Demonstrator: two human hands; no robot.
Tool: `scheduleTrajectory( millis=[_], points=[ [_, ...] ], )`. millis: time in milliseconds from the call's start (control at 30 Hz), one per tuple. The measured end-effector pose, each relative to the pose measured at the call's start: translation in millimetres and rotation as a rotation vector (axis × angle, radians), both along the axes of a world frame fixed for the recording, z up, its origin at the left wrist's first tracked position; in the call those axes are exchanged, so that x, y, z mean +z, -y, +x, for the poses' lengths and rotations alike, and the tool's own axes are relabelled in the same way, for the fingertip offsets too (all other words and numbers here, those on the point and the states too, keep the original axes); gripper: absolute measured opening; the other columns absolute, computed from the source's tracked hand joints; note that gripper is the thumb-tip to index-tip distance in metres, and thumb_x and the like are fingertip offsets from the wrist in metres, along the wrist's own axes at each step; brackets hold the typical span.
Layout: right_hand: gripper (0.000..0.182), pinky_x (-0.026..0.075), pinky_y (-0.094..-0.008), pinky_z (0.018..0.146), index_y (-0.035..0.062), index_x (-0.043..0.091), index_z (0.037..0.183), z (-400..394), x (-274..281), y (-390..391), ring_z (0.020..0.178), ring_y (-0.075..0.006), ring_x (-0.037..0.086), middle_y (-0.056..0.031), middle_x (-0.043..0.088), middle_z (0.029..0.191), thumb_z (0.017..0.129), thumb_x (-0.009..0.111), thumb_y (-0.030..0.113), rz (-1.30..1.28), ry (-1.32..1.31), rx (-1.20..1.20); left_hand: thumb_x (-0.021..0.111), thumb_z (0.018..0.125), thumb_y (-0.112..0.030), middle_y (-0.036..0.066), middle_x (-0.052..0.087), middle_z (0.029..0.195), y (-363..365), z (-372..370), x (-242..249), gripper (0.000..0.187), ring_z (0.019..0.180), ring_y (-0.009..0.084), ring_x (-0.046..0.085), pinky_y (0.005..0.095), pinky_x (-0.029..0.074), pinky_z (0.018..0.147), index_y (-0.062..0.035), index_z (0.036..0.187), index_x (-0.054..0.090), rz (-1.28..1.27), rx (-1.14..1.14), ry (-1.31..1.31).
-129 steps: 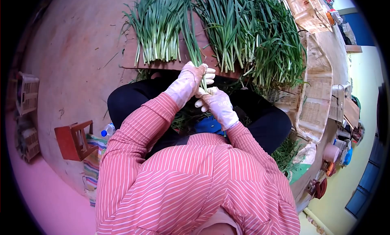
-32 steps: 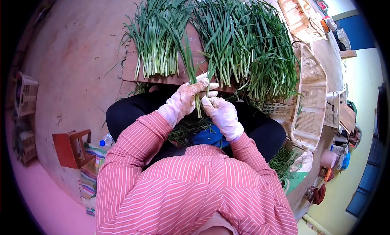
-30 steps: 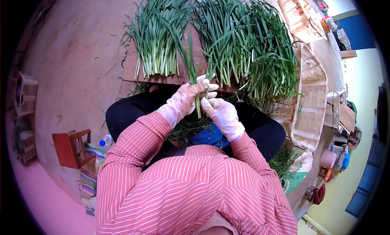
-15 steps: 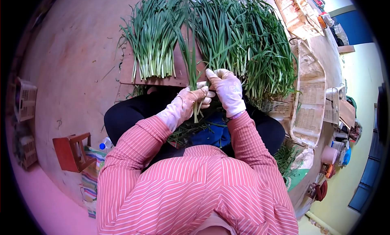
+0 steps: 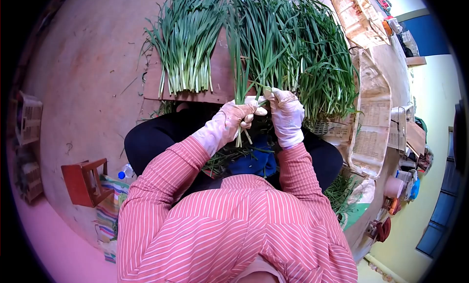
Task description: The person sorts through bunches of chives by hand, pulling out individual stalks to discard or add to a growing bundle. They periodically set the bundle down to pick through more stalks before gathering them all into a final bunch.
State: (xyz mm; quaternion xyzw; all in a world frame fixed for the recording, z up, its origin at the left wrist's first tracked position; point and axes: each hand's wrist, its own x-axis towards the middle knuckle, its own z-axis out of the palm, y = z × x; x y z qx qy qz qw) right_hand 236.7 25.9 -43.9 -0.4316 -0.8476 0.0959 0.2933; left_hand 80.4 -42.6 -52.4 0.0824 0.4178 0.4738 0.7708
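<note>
My left hand, in a pale stained glove, is closed around a few garlic chives. Their pale stem ends stick out below the fist and the green leaves point away from me. Close beside it on the right, my gloved right hand pinches a chive leaf between thumb and fingers. Beyond my hands, a neat bundle of garlic chives lies on the left of a low brown board. A larger, looser heap of chives covers its right side.
Loose trimmings and blue cloth lie between my legs. A cream plastic crate stands to the right, another crate beyond it. On the left floor are a small wooden stool, a bottle and a striped bag.
Both hands have shifted slightly right, the right one more and a little lower. The chives in my left hand have moved right with it and now stand more upright.
</note>
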Motion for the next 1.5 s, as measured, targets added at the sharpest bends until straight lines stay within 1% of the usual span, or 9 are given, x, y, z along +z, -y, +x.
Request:
scheduleTrajectory(
  millis=[233,433,633,833,1000,1233,1300,1400,1500],
  points=[
    [0.011,0.050,-0.0359,0.060,0.0070,0.065,0.087,56,10,-10,0.063,-0.0238,0.061,-0.0102,0.064,0.076,0.086,0.066,0.018,-0.227,-0.267,-0.144,0.058,0.094,-0.018,0.005,0.062,0.081,20,-27,1,0.028,0.054,0.0042,0.043,0.0179,0.032,0.046,0.0071,0.106,0.061,0.021,0.054,-0.028],
    [0.022,0.051,-0.0434,0.066,0.0086,0.065,0.079,60,-23,74,0.074,-0.0347,0.063,-0.0142,0.065,0.081,0.082,0.064,0.030,-0.633,0.667,0.210,0.056,0.094,-0.015,0.004,0.059,0.076,18,-26,3,0.028,0.056,0.0065,0.047,0.0198,0.039,0.050,0.0090,0.108,0.061,0.050,0.078,-0.010],
    [0.024,0.050,-0.0419,0.073,0.0067,0.066,0.097,49,4,54,0.083,-0.0357,0.064,-0.0152,0.067,0.089,0.083,0.063,0.027,-0.613,0.605,0.059,0.054,0.094,-0.014,0.010,0.065,0.096,22,-25,-4,0.036,0.060,0.0070,0.049,0.0228,0.044,0.053,-0.0003,0.126,0.046,0.076,0.038,0.040],
    [0.029,0.040,-0.0216,0.055,0.0045,0.067,0.103,11,36,2,0.058,-0.0072,0.049,0.0001,0.062,0.074,0.093,0.054,0.028,-1.170,-0.304,-0.180,0.054,0.094,-0.016,0.003,0.055,0.073,29,-19,6,0.029,0.056,0.0086,0.046,0.0220,0.040,0.054,0.0103,0.107,0.060,0.002,0.045,0.040],
    [0.040,0.027,-0.0150,0.042,0.0023,0.064,0.101,-16,-4,-4,0.051,-0.0036,0.042,0.0013,0.060,0.075,0.092,0.058,0.041,-1.639,-1.226,-0.120,0.055,0.095,-0.019,0.000,0.049,0.064,40,-20,3,0.031,0.051,0.0074,0.040,0.0210,0.035,0.051,0.0095,0.105,0.061,0.040,-0.074,0.080],
    [0.026,0.027,-0.0200,0.042,0.0105,0.069,0.082,-13,-11,-11,0.050,-0.0029,0.043,0.0038,0.059,0.064,0.093,0.059,0.032,-1.180,-0.543,-0.048,0.055,0.094,-0.016,-0.003,0.042,0.057,42,-21,0,0.024,0.044,0.0058,0.034,0.0197,0.030,0.045,0.0080,0.097,0.059,0.014,-0.028,0.146],
    [0.029,0.036,-0.0205,0.050,0.0073,0.067,0.079,11,-30,-31,0.054,-0.0043,0.047,0.0043,0.056,0.061,0.092,0.061,0.033,-0.297,-0.036,-0.170,0.055,0.094,-0.014,-0.004,0.041,0.057,42,-22,1,0.023,0.044,0.0055,0.033,0.0196,0.029,0.044,0.0079,0.096,0.058,0.008,-0.021,0.138],
    [0.030,0.035,-0.0248,0.049,0.0046,0.067,0.082,25,1,-15,0.053,-0.0063,0.044,0.0038,0.055,0.061,0.091,0.061,0.033,-0.997,-0.301,-0.206,0.054,0.094,-0.014,-0.003,0.043,0.061,43,-24,4,0.023,0.046,0.0053,0.035,0.0196,0.031,0.044,0.0082,0.096,0.057,0.013,0.004,0.127],
    [0.057,0.036,-0.0233,0.052,0.0044,0.051,0.130,14,24,14,0.055,-0.0067,0.043,0.0043,0.052,0.067,0.084,0.067,0.035,-1.265,-0.191,0.097,0.055,0.092,-0.011,0.000,0.047,0.062,42,-22,2,0.017,0.047,0.0063,0.038,0.0209,0.031,0.044,0.0056,0.093,0.059,0.024,0.041,0.153]
  ],
)
